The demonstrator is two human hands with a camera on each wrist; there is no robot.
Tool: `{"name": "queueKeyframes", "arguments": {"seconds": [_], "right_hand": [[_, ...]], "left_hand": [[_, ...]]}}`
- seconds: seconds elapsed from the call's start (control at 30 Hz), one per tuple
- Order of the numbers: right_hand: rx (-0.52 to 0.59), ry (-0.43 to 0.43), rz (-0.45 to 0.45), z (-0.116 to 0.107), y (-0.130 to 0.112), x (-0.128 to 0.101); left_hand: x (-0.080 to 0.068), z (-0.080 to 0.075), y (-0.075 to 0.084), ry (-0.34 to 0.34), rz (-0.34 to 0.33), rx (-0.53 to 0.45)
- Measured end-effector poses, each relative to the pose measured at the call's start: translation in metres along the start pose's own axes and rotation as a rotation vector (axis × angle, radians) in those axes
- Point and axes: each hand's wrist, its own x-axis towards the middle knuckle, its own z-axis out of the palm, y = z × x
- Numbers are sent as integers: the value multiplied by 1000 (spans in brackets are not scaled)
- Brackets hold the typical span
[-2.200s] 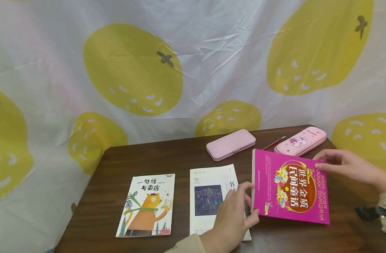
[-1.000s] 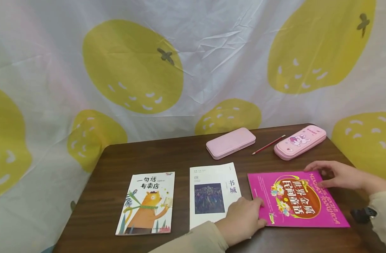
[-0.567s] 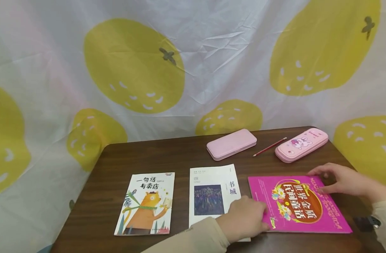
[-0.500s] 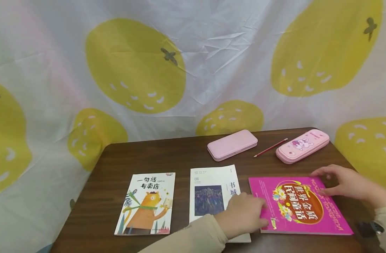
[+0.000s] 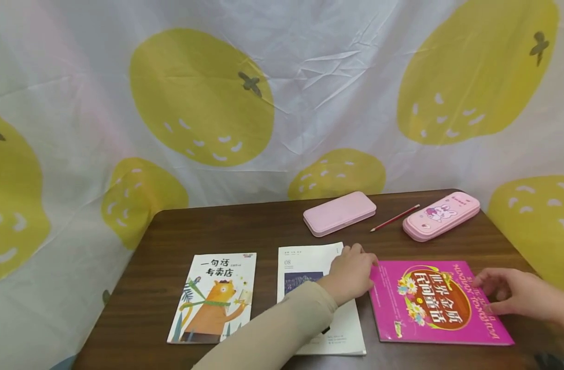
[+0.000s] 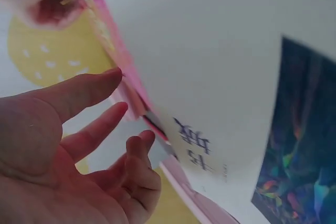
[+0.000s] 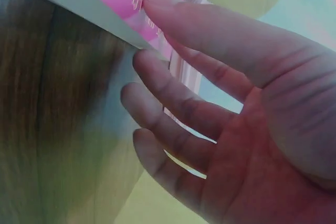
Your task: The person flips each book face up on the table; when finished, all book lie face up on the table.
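A magenta book (image 5: 393,308) with a red and gold oval title lies flat on the right part of the table. My left hand (image 5: 353,272) reaches across the white book (image 5: 342,329), its fingertips at the upper left corner of the magenta book. In the left wrist view its thumb (image 6: 89,90) comes to the book edge while the other fingers bend loosely. My right hand (image 5: 518,293) is at the right side of the magenta book. In the right wrist view, the thumb (image 7: 173,14) lies over the cover and the loosely bent fingers (image 7: 152,72) are by the edge.
A white picture book (image 5: 217,303) with an orange bear lies at left. Behind the books are a plain pink pencil case (image 5: 339,213), a red pencil (image 5: 395,218) and a pink case with a rabbit (image 5: 441,216). A lemon-print cloth (image 5: 300,113) hangs behind the table (image 5: 226,226).
The magenta book, tilted up at first, was lowered flat and turned slightly. My left hand has slid from its lower left edge up to its upper left corner. My right hand has moved down its right side.
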Motion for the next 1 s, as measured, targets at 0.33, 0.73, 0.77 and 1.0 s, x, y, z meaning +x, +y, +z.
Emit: {"name": "queueKeyframes", "arguments": {"seconds": [0.33, 0.73, 0.77, 1.0], "right_hand": [[164, -104, 44, 7, -2, -13], [104, -48, -82, 22, 0, -25], [94, -46, -92, 22, 0, -25], [49, -26, -97, 22, -2, -25]], "left_hand": [[6, 8, -6, -36, -13, 35], [8, 11, -6, -44, -15, 17], [8, 11, -6, -44, -17, 13], [6, 12, -8, -32, -21, -8]]}}
